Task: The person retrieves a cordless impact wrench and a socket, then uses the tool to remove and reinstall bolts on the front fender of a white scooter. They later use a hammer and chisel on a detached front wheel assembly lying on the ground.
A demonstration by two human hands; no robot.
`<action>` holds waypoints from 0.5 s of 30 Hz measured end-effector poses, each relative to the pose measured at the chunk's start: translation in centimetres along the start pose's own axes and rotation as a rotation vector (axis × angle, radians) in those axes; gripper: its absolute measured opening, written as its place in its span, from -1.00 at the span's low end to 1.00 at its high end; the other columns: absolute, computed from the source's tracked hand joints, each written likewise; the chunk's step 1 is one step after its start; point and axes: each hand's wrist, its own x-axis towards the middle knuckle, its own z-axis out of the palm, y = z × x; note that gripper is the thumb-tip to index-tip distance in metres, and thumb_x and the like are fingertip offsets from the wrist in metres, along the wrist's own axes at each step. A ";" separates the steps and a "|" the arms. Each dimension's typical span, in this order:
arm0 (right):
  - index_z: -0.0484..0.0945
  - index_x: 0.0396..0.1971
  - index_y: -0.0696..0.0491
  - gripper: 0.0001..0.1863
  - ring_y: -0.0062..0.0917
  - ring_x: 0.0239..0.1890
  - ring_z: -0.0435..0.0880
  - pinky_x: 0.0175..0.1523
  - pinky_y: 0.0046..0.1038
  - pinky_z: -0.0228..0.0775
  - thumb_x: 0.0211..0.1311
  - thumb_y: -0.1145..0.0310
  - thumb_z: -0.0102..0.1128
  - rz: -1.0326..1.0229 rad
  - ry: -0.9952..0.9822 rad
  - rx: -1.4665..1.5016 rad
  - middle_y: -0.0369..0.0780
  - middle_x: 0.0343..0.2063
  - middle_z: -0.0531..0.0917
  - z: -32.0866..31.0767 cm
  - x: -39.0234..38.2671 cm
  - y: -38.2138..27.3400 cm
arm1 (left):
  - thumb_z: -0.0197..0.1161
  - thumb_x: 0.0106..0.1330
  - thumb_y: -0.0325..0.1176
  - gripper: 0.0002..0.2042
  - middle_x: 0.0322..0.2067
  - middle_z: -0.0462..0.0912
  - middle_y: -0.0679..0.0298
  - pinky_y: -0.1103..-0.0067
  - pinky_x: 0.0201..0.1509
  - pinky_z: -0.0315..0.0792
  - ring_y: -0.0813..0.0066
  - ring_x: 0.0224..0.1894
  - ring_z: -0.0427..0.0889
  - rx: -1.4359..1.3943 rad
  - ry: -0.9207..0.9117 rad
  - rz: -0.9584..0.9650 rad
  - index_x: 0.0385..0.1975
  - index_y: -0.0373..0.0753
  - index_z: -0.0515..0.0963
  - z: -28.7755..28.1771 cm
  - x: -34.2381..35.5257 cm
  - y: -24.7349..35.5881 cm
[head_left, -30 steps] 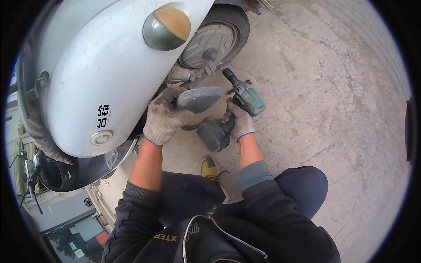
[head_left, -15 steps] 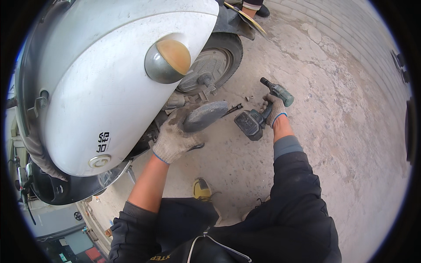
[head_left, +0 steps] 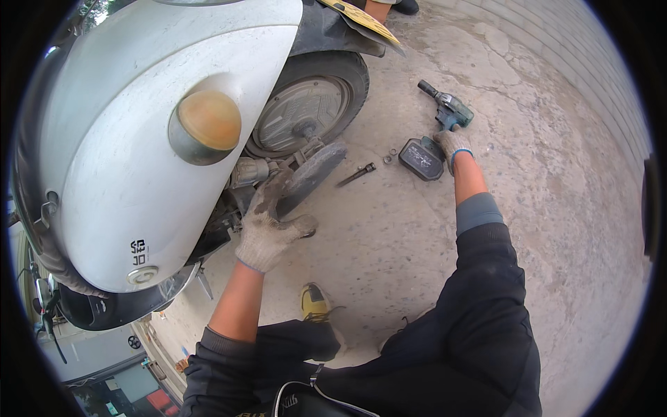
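My left hand, in a soiled knit glove, is at a dark grey elongated piece beside the rear wheel's axle. Its fingers reach up along the piece and its thumb points right; the fingertips are partly hidden. To the right, my gloved right hand grips the handle of a cordless impact wrench, low over the concrete. The wrench's black nose points up and left, and its dark battery faces me. Between my hands a dark bolt-like rod lies on the ground, near small metal rings.
A white electric scooter with an orange lamp fills the left side. Its rear wheel and yellow plate are beyond my left hand. Another person's leg shows at the top. A pale brick wall bounds the right.
My right hand has moved slightly right with the impact wrench, uncovering the rod and rings. The grey piece has tilted upward near the wheel, and my left thumb has spread away.
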 end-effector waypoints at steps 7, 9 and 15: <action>0.30 0.44 0.11 0.07 -0.06 0.22 0.62 0.29 -0.26 0.49 -0.08 -0.03 0.56 -0.142 -0.121 -0.153 0.18 0.23 0.53 0.0 -5.9 -0.9 | 0.63 0.04 -0.11 -0.20 0.27 0.54 0.05 0.30 0.37 0.44 0.07 0.31 0.54 0.378 -0.138 0.088 0.31 -0.27 0.48 -5.6 -4.7 0.2; 0.15 0.51 0.07 0.19 -0.02 0.29 0.55 0.37 -0.26 0.44 -0.13 0.00 0.61 -0.229 -0.077 -0.386 0.22 0.33 0.37 0.7 -8.1 -0.1 | 0.64 0.03 -0.10 -0.21 0.26 0.55 0.04 0.28 0.36 0.44 0.05 0.30 0.54 0.403 -0.199 0.046 0.29 -0.25 0.50 -8.1 -7.0 0.3; 0.06 0.58 -0.01 0.18 0.06 0.41 0.39 0.48 -0.22 0.33 -0.05 0.18 0.58 -0.399 -0.116 -0.529 0.24 0.46 0.14 1.4 -8.5 1.6 | 0.64 -0.02 -0.25 -0.31 0.15 0.63 0.11 0.33 0.31 0.49 0.16 0.23 0.60 0.299 -0.072 -0.146 0.19 -0.22 0.58 -9.4 -12.8 -2.5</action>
